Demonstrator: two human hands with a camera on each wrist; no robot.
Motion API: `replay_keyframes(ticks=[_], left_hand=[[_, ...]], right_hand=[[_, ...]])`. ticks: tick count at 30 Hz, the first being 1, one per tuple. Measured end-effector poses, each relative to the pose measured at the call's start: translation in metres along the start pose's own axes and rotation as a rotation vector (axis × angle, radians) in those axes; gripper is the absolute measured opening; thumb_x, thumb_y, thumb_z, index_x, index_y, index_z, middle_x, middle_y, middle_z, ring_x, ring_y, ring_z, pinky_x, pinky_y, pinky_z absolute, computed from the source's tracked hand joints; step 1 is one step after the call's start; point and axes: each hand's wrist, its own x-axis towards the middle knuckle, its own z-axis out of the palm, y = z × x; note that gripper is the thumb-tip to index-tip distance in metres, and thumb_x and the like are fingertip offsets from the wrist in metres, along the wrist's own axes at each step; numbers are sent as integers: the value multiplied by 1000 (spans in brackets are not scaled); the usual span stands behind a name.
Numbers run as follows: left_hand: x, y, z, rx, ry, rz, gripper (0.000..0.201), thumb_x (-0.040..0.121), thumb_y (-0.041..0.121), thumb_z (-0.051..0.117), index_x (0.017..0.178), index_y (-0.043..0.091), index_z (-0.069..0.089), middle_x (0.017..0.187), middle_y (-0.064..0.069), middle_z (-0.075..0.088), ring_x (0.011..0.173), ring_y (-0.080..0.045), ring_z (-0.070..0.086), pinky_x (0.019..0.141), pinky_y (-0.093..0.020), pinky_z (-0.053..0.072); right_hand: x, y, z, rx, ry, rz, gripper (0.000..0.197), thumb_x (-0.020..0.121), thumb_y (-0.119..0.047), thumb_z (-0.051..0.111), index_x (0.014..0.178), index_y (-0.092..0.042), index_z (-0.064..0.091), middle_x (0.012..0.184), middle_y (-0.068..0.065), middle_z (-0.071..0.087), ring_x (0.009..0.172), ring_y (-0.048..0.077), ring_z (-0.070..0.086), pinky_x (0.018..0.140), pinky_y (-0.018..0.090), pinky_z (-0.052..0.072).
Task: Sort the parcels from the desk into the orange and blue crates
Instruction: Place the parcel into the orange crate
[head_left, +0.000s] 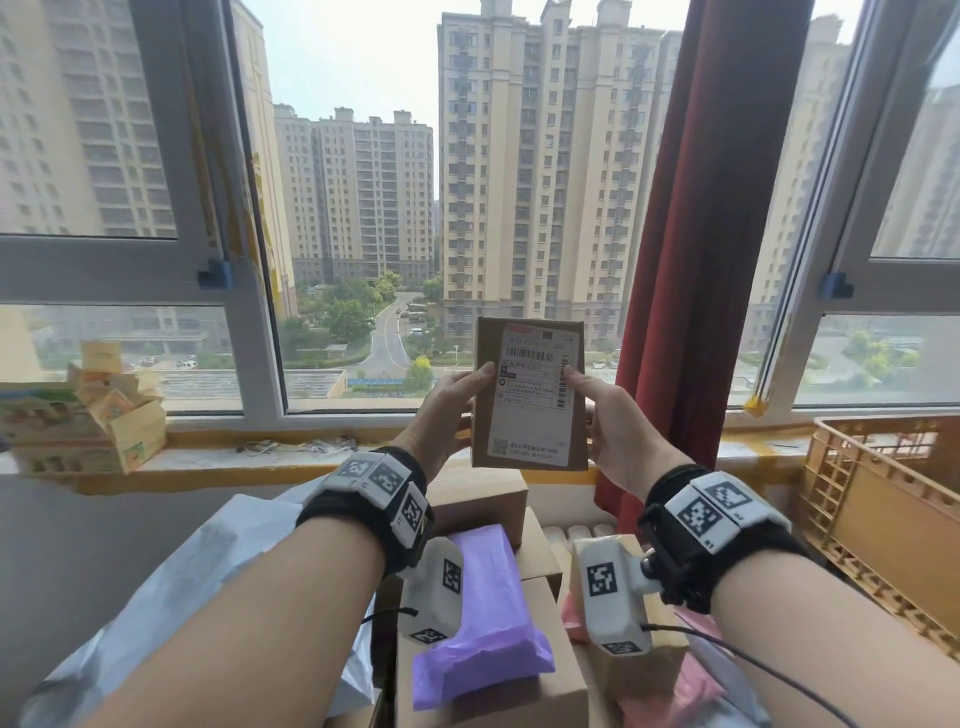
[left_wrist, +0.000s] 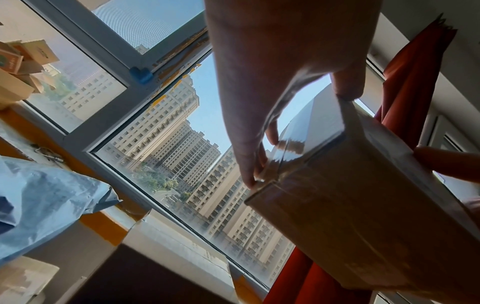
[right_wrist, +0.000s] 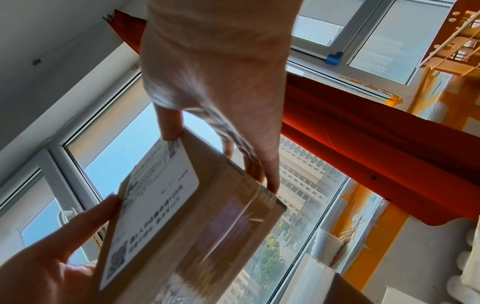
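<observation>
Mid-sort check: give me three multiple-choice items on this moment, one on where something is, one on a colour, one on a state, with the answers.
1. Where is the orange crate?
A. at the right, under the window
B. on the left windowsill
C. on top of the parcel pile

2. What colour is the soft parcel lying on the boxes below the hands?
A. green
B. purple
C. black

3. How is the labelled cardboard box held?
A. lying flat on the desk
B. pinched by one hand only
C. lifted upright between both hands

Answers:
1 A: the head view shows the crate at the right edge, below the window.
2 B: its wrapping is plainly purple.
3 C: the left hand and the right hand grip its opposite sides, with the label facing the person.
</observation>
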Motion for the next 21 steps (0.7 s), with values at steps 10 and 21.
replay_keyframes(ticks=[10, 21], left_hand=[[4, 3, 47, -8, -44, -6, 44, 74, 55, 51, 99, 21, 62, 94, -4, 68, 92, -24, 64, 92, -43, 49], [3, -11, 123, -34, -65, -36, 33, 97, 46, 44, 106, 19, 61, 100, -3, 68, 94, -22, 65, 87, -41, 52]], right_hand=[[-16, -3, -49, -21, 29, -18, 44, 100, -48, 41, 125, -18, 61, 111, 9, 67, 108, 29, 62, 96, 49, 48], [-53, 5, -118, -35, 176, 14, 48, 97, -61, 40, 121, -26, 64, 116, 5, 66, 113, 24, 57, 107, 59, 37]])
